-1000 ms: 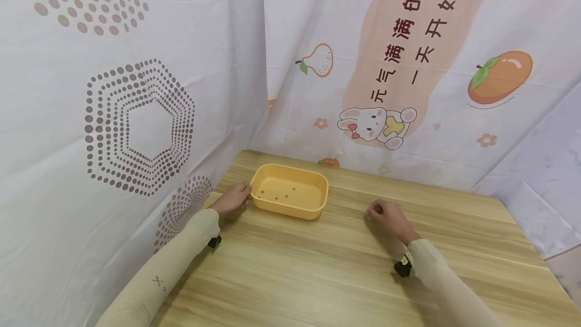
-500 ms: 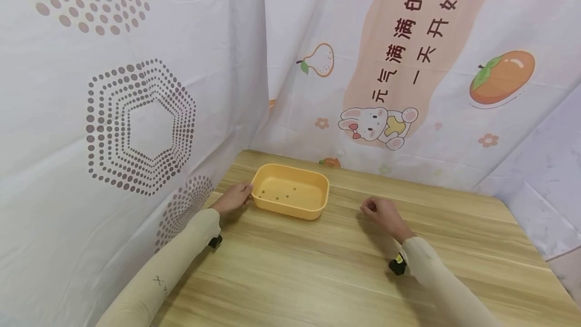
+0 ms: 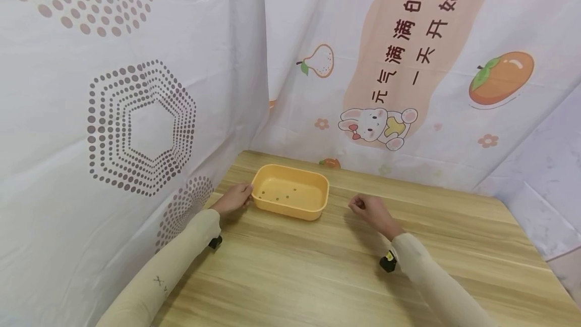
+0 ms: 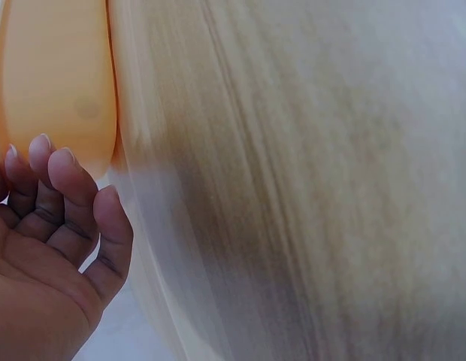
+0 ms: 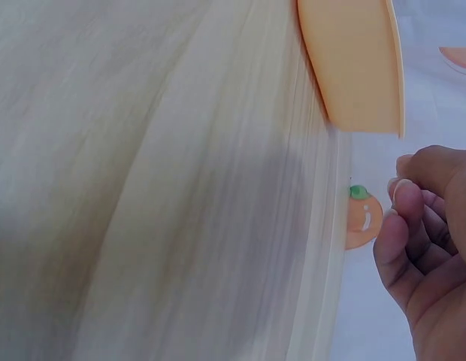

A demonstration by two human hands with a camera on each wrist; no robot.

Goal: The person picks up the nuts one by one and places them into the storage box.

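Observation:
A yellow plastic basin (image 3: 290, 213), rectangular with rounded corners, sits on the table. Several tiny dark greenish round pieces (image 3: 287, 197) lie on its floor. My left hand (image 3: 234, 198) holds the basin's left end, thumb up at the rim; in the left wrist view its fingers (image 4: 71, 177) curl at the outer wall. Right of the basin and apart from it is my right hand (image 3: 373, 213), held above the table. Its thumb and forefinger meet in a pinch (image 5: 402, 192). What seems a tiny greenish piece shows at the fingertips, mostly hidden.
The wood-grain table (image 3: 290, 271) runs back to a white printed curtain (image 3: 290, 138). Another white curtain (image 3: 218, 115) hangs close along the left side, beside the left arm. Each wrist carries a small black camera (image 3: 388, 261).
My right hand has moved left toward the basin, its fingers still pinched. The left hand and the basin stay in place.

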